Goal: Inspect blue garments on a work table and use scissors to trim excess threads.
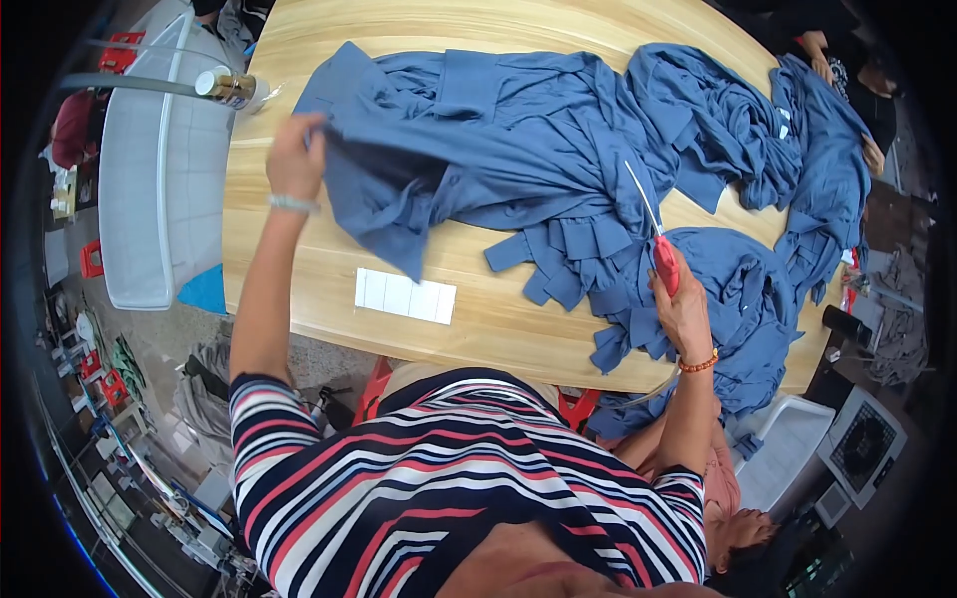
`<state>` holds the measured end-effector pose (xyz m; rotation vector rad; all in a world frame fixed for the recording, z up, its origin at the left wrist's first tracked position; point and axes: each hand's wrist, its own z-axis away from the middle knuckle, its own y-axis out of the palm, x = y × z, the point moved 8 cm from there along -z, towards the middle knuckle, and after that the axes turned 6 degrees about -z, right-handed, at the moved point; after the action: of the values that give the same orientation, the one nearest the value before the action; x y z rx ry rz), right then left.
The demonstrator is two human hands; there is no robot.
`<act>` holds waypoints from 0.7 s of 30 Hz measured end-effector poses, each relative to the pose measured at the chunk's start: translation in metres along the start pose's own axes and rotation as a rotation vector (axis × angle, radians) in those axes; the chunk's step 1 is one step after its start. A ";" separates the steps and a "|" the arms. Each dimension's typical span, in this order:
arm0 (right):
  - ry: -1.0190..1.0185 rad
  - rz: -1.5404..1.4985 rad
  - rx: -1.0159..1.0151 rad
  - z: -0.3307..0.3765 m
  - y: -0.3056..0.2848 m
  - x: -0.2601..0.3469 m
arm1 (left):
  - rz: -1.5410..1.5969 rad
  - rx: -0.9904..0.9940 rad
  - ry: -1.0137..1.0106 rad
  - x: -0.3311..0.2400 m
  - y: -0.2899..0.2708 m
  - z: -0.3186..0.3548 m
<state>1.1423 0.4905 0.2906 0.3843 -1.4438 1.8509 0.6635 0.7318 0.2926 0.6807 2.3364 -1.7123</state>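
Note:
My left hand (pixel 295 157) grips the edge of a blue fabric piece (pixel 399 189) and lifts it off the wooden table (pixel 299 289) at the far left. My right hand (pixel 684 309) holds red-handled scissors (pixel 658 239), their long blades pointing up over the blue cloth. A large pile of blue garments (pixel 558 130) spreads across the middle of the table, with loose blue strips (pixel 558 264) lying near the scissors. Another heap of blue cloth (pixel 743 299) sits just right of my right hand.
A white rectangular plate (pixel 405 296) is set into the table near its front edge. A spool or bottle (pixel 225 87) stands at the table's far left corner. Another person's hands (pixel 819 50) work on blue cloth (pixel 827 169) at the far right. A white bin (pixel 788 453) stands below right.

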 end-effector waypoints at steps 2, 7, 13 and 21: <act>-0.022 -0.012 -0.025 -0.009 0.002 0.009 | 0.088 -0.125 -0.089 -0.002 0.000 -0.014; -0.028 -0.014 0.051 -0.010 0.028 0.043 | 1.067 0.487 -0.529 -0.037 0.117 0.064; -0.100 0.100 0.207 -0.018 0.062 0.077 | 1.172 0.537 -0.989 -0.094 0.181 0.087; -0.131 0.224 0.341 -0.034 0.087 0.097 | 0.769 0.425 -0.783 -0.065 0.225 0.077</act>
<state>1.0220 0.5502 0.2800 0.5352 -1.2959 2.3012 0.8121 0.6966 0.0991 0.6676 1.0131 -1.6489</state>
